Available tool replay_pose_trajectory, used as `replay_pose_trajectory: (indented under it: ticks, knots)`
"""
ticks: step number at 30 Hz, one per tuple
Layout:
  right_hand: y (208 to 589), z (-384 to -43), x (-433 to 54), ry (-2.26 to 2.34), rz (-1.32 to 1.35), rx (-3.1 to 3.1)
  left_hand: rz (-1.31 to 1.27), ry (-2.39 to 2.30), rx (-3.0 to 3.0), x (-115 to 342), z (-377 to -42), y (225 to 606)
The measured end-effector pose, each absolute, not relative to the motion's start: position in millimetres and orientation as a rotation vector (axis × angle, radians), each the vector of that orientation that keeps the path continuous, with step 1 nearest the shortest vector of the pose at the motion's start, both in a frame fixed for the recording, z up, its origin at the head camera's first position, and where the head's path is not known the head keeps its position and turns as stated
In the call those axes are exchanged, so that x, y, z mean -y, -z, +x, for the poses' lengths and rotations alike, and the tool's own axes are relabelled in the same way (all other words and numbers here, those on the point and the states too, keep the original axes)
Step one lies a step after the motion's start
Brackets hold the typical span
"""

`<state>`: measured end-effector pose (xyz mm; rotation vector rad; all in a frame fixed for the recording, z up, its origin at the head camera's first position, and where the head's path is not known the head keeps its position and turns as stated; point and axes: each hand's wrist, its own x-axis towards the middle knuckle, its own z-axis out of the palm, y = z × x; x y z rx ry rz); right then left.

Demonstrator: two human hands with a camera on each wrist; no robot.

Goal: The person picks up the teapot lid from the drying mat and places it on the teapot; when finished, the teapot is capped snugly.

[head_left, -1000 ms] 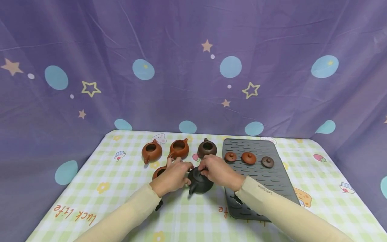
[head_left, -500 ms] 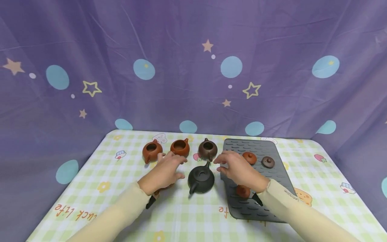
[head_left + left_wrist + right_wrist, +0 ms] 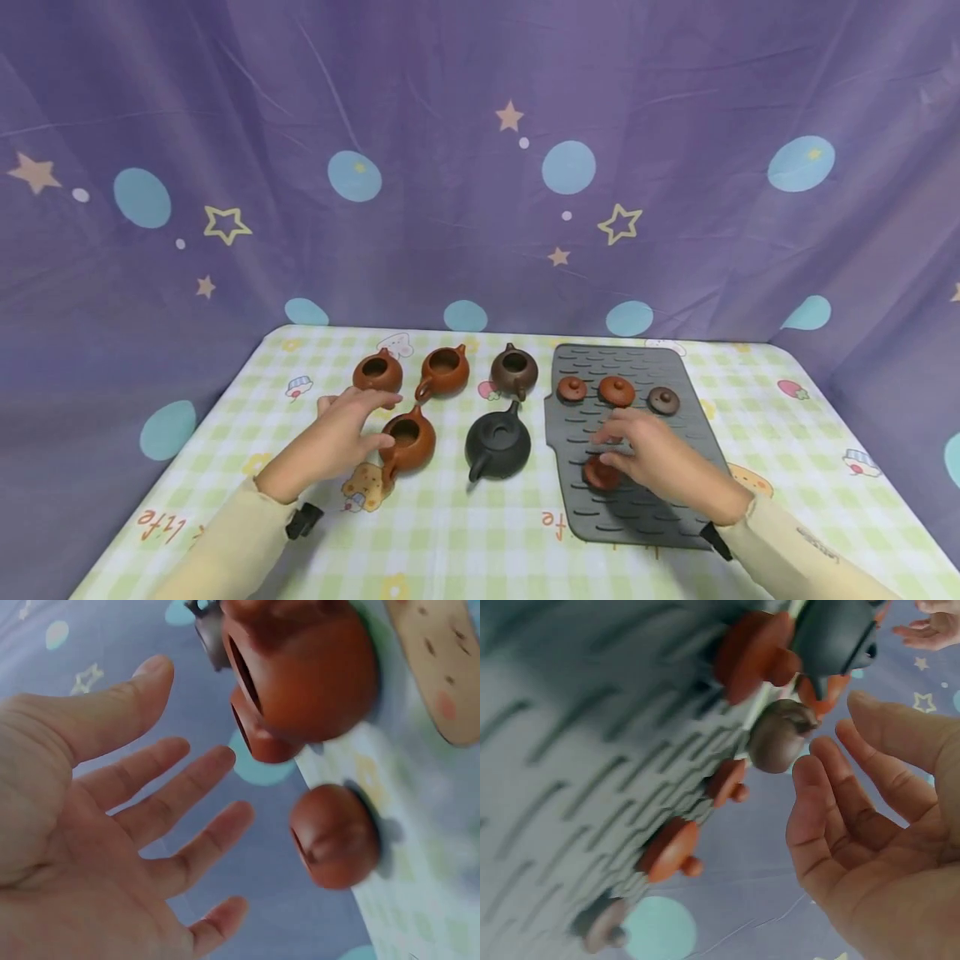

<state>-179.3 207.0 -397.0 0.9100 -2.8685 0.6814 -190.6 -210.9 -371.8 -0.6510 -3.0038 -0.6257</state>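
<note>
The left hand (image 3: 330, 442) is spread with its fingers (image 3: 199, 847) well apart and the thumb held wide of them, just beside the near reddish-brown teapot (image 3: 416, 442); the left wrist view shows a gap between thumb tip and pot, so the hand holds nothing. That teapot stands upright on the checked surface (image 3: 450, 542), its round mouth uncovered and its handle toward the person. The right hand (image 3: 660, 462) is above the grey mat (image 3: 645, 529), its fingers (image 3: 810, 802) gently bent and the thumb apart from them, right by the near reddish lid (image 3: 598, 473). From the head the thumb overlaps that lid, but the right wrist view shows the fingertips and thumb clear of its knob, so this hand grips nothing either. The lid lies on the mat, knob up. Farther back on the mat sit a small orange-brown lid (image 3: 572, 389), a larger orange-brown lid (image 3: 617, 392) and a dark brown lid (image 3: 663, 401), in a row. Between the hands, left of the mat, stands the black teapot (image 3: 498, 446). Behind it and the near pot, the left back teapot (image 3: 378, 372), the middle back teapot (image 3: 446, 375) and the dark brown teapot (image 3: 515, 372) form a row, their mouths uncovered.
</note>
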Motion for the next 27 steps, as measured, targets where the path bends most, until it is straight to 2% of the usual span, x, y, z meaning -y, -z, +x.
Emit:
replay_pose_trajectory:
  ticks: [8, 27]
  knots:
    - [411, -171, -219, -0.706, 0.928, 2.894, -0.674, 0.653, 2.945, 226, -196, 387]
    - [426, -171, -213, -0.66, 0.957, 2.818, -0.659, 0.717, 2.99, 229, -199, 404]
